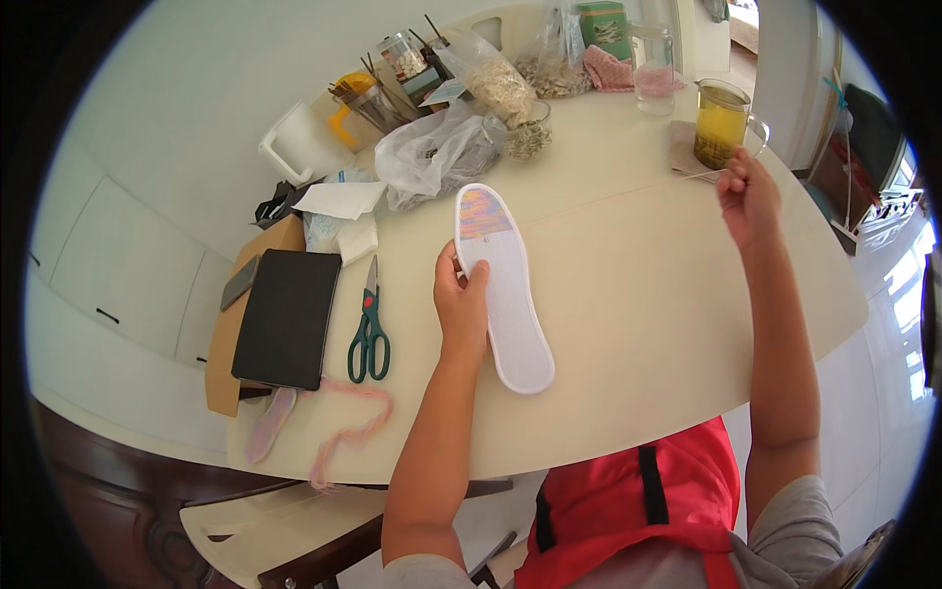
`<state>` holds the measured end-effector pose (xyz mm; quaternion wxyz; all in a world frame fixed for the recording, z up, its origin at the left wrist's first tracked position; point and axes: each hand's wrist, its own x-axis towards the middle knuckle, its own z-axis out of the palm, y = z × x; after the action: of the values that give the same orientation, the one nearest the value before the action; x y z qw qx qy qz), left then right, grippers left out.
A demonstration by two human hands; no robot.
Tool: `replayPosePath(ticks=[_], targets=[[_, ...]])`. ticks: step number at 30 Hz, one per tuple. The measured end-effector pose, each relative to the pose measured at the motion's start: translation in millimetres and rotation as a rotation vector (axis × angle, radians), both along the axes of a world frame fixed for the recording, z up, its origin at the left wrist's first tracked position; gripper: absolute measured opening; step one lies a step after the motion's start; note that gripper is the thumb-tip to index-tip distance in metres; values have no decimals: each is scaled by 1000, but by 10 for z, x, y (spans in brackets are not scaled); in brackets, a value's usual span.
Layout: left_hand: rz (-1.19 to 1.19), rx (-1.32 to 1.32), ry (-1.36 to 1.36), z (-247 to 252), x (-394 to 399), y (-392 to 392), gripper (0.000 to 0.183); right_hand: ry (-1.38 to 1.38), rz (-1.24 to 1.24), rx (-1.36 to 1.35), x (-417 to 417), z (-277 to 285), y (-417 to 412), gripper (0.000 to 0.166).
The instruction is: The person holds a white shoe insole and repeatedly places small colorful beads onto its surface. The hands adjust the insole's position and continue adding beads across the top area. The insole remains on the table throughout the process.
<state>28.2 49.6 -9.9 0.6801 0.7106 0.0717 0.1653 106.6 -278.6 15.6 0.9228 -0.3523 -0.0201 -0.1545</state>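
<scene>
My left hand (461, 294) grips a white shoe insole (515, 316) by its left edge, thumb on top. Multicoloured stitching in pink, yellow and purple covers the insole's upper end. Out to the right, my right hand (747, 195) is raised with its fingers pinched together near the glass mug of yellow tea. A thin, light needle-like piece (703, 174) points left from these fingers. A fine pinkish thread (600, 202) stretches between there and the insole. Green-handled scissors (370, 331) lie to the left, and pink yarn (368, 423) trails near the table's front edge.
A black tablet or case (288, 316) rests on a cardboard box (222, 368), beside a phone (240, 283). Another insole (271, 427) lies below. Plastic bags (434, 154), a white pitcher (305, 143), a glass jar (653, 70) and the glass mug (720, 125) stand along the back.
</scene>
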Motion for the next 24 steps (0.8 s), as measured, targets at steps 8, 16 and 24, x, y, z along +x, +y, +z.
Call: replayPosePath(ticks=[8, 16, 24], targets=[[17, -121, -44, -35, 11, 1, 40, -80, -745, -101, 74, 27, -341, 13], [-277, -106, -5, -31, -139, -403, 42, -253, -354, -963, -180, -122, 696, 28], [-381, -61, -9, 14, -229, -515, 43, -462, -159, -1227, -605, -72, 1122, 8]])
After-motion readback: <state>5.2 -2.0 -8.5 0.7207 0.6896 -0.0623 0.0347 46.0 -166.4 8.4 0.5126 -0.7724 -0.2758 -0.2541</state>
